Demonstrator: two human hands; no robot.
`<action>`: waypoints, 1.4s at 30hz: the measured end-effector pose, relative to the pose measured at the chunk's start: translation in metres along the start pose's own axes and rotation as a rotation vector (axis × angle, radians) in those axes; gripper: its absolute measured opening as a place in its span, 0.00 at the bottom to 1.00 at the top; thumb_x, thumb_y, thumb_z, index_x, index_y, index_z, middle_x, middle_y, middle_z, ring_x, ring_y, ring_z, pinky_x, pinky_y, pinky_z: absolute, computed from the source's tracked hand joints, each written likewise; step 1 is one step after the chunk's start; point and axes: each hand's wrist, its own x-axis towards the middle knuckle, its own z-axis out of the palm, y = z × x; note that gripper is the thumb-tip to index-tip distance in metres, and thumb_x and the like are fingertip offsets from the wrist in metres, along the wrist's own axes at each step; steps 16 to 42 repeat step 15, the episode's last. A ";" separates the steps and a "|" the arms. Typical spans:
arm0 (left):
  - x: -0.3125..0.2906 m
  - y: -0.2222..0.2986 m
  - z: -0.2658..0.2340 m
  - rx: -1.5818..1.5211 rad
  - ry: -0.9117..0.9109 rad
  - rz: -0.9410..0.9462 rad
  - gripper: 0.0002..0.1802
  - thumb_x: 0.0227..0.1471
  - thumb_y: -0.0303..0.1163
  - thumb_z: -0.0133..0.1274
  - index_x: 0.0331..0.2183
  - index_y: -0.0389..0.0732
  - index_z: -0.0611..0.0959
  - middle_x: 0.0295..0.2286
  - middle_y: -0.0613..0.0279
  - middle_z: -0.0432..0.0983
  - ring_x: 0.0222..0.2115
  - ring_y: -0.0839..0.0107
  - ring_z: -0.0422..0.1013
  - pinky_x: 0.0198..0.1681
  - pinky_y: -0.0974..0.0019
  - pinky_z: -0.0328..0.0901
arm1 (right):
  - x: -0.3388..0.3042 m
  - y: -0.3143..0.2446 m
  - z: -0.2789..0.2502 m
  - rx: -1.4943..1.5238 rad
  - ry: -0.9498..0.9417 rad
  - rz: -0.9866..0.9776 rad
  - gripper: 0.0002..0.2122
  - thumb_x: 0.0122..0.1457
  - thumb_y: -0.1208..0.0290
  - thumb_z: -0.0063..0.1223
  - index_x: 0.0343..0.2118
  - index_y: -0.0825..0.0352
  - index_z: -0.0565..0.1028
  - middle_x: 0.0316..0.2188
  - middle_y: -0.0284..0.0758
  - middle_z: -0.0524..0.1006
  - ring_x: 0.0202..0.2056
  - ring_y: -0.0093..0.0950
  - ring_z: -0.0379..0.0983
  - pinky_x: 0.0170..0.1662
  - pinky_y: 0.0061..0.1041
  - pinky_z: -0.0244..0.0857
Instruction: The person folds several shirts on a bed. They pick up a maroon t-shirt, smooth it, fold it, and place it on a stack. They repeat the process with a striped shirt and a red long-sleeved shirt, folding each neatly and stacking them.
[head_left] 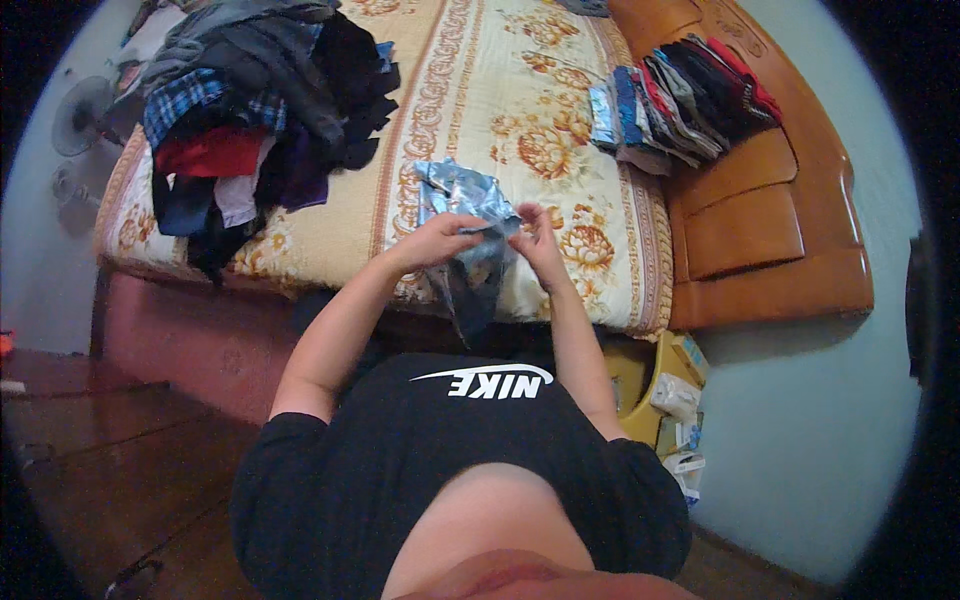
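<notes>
A light blue and grey patterned garment point(462, 190) lies partly on the bed, and its darker lower part hangs over the near edge. What kind of garment it is cannot be made out. At its left side my left hand point(440, 243) is closed, with the cloth pinched between thumb and fingers. My right hand point(538, 248) grips the opposite side of the same cloth, fingers curled in toward the middle. Both hands are just above the bed's near edge, a short gap apart.
On the far left of the bed sits a heap of loose clothes point(300, 85). A row of folded clothes point(680, 105) lies at the right by the wooden headboard point(745, 235). A floral cover point(545, 150) spreads over the bed. A yellow cabinet point(640, 385) stands beside my right arm.
</notes>
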 end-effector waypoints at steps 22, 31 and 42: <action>-0.082 0.093 -0.066 0.111 0.142 -0.046 0.12 0.49 0.27 0.49 0.38 0.36 0.78 0.26 0.69 0.73 0.29 0.82 0.65 0.32 0.75 0.62 | 0.045 -0.024 0.047 -1.069 -0.873 0.101 0.21 0.43 0.62 0.57 0.42 0.64 0.71 0.42 0.39 0.73 0.43 0.35 0.69 0.46 0.32 0.60; -0.082 0.093 -0.066 0.111 0.142 -0.046 0.12 0.49 0.27 0.49 0.38 0.36 0.78 0.26 0.69 0.73 0.29 0.82 0.65 0.32 0.75 0.62 | 0.045 -0.024 0.047 -1.069 -0.873 0.101 0.21 0.43 0.62 0.57 0.42 0.64 0.71 0.42 0.39 0.73 0.43 0.35 0.69 0.46 0.32 0.60; -0.082 0.093 -0.066 0.111 0.142 -0.046 0.12 0.49 0.27 0.49 0.38 0.36 0.78 0.26 0.69 0.73 0.29 0.82 0.65 0.32 0.75 0.62 | 0.045 -0.024 0.047 -1.069 -0.873 0.101 0.21 0.43 0.62 0.57 0.42 0.64 0.71 0.42 0.39 0.73 0.43 0.35 0.69 0.46 0.32 0.60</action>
